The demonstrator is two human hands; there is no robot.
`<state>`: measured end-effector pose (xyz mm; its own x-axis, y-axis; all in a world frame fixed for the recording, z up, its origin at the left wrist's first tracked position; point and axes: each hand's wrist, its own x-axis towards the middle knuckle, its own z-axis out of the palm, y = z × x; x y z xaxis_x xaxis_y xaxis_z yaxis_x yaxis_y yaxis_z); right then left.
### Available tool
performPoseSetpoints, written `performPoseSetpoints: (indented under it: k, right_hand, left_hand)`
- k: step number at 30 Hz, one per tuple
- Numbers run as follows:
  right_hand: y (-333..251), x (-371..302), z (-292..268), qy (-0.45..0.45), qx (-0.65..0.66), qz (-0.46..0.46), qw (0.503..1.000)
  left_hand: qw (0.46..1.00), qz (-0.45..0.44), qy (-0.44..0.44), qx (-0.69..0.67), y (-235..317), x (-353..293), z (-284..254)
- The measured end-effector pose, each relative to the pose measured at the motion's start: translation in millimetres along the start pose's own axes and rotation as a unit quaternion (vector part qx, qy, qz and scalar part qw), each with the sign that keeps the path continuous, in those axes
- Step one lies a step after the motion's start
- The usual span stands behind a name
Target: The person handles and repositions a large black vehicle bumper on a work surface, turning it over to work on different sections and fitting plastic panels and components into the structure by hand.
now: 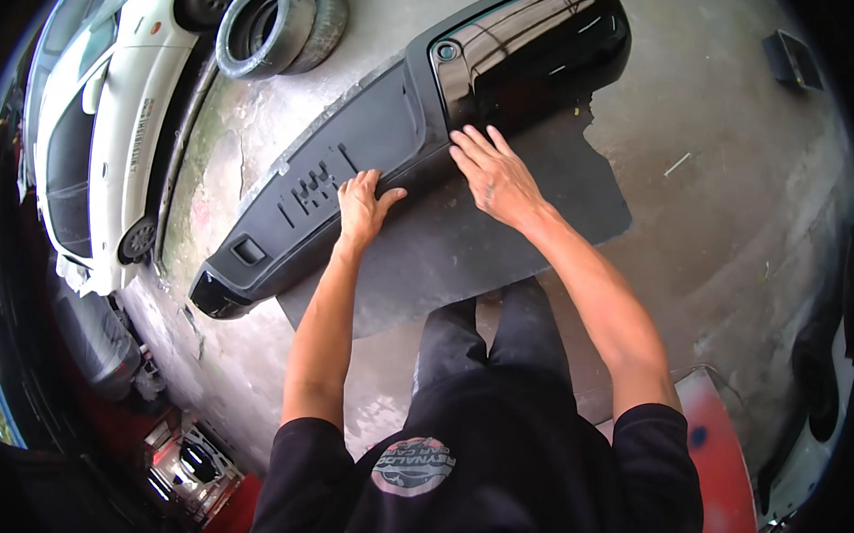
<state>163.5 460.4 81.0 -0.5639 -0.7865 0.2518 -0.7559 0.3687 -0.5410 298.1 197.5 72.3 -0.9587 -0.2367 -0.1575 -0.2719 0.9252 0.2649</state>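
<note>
- The long dark bumper (pixel 409 137) is lying slantwise in front of the person, running from the lower left to the upper right, with its near side overlapping a dark sheet (pixel 397 289); whether that sheet is lying on the floor (pixel 725 213) or on something raised, the view is not telling.
- The left hand (pixel 360 214) is resting its fingertips on the near edge of the matte part, close to the short slots (pixel 308 191). Its grip is standing open, thumb spread wide, pressing rather than clasping.
- The right hand (pixel 500 186) is reaching its straightened fingers to the near corner of the glossy section (pixel 535 81). Its grip is also standing open, enclosing nothing; how firmly the fingertips are pressing, I cannot tell.
- Judging by the pose, the two hands are steadying or feeling along the edge, so flat, light fingers are serving best, with the pressure shared between both.
- Sound handling is probably meaning keeping nails off the shine, since scratches are likely to be showing there first.
- The body's length is inviting rocking, so spacing the hands wider is helping whenever more force is going in.
</note>
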Motion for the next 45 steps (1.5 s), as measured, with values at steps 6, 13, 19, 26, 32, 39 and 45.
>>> performPoseSetpoints:
  k: [6,13,19,26,32,39,45]
  right_hand:
    - [-24,-96,24,0.004,0.046,0.132,0.99]
    - [-69,-152,51,-0.071,0.095,0.15,0.982]
    - [-59,-177,36,-0.047,0.116,0.245,0.961]
    - [-51,-203,3,-0.028,0.106,0.393,0.913]
    - [-112,-217,29,-0.089,0.077,0.378,0.918]
    - [-229,-153,66,-0.245,0.094,0.268,0.927]
    - [-212,-185,66,-0.252,0.077,0.298,0.917]
  left_hand:
    - [1.0,0.007,-0.013,0.005,10,3,-2]
    - [0.999,0.033,-0.006,-0.032,0,-1,-2]
    - [1.0,0.006,-0.029,-0.007,-49,-41,-14]
    - [0.97,-0.184,0.104,0.122,-157,-159,-25]
    - [0.977,-0.17,0.106,0.075,-111,-180,-47]
    - [0.98,-0.148,0.131,0.015,-180,-199,-23]
    - [0.967,-0.198,0.154,0.048,-273,-267,-28]
